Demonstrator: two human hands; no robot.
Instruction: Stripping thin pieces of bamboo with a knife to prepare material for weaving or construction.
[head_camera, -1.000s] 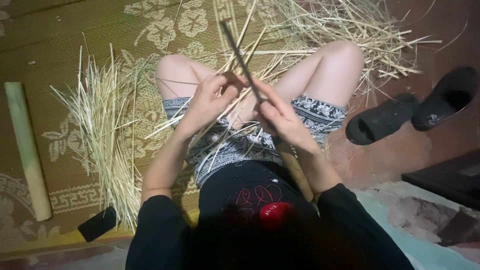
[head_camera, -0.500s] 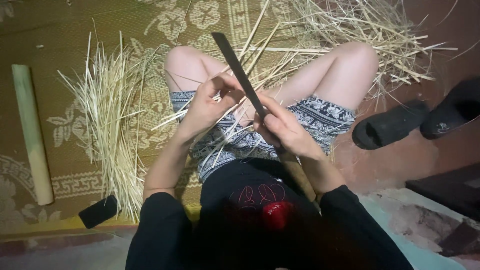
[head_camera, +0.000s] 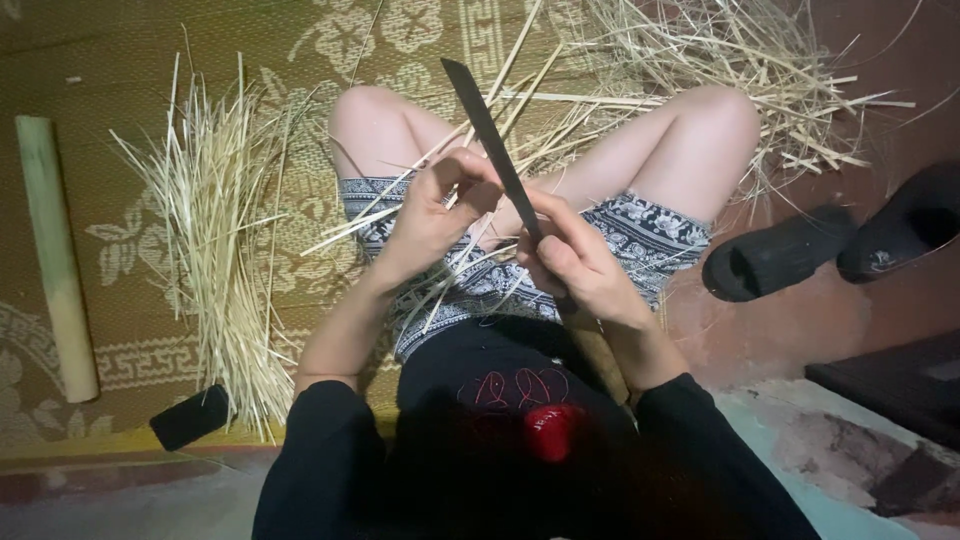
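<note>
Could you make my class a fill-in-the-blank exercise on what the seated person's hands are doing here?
1. The right hand grips a long dark flat ____, its tip pointing away from the person.
2. The left hand pinches a thin pale ____ strip against that tool.
3. The pale round bamboo pole lies on the patterned woven ____, on the person's left.
4. Two black ____ sit on the reddish floor, on the person's right.

Missing words: blade; bamboo; mat; sandals

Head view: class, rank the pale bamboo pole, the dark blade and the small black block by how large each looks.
1. Pale bamboo pole, longest.
2. Dark blade in the right hand; raised nearer the camera, so unsure against the pole.
3. Small black block, clearly smallest.
</note>
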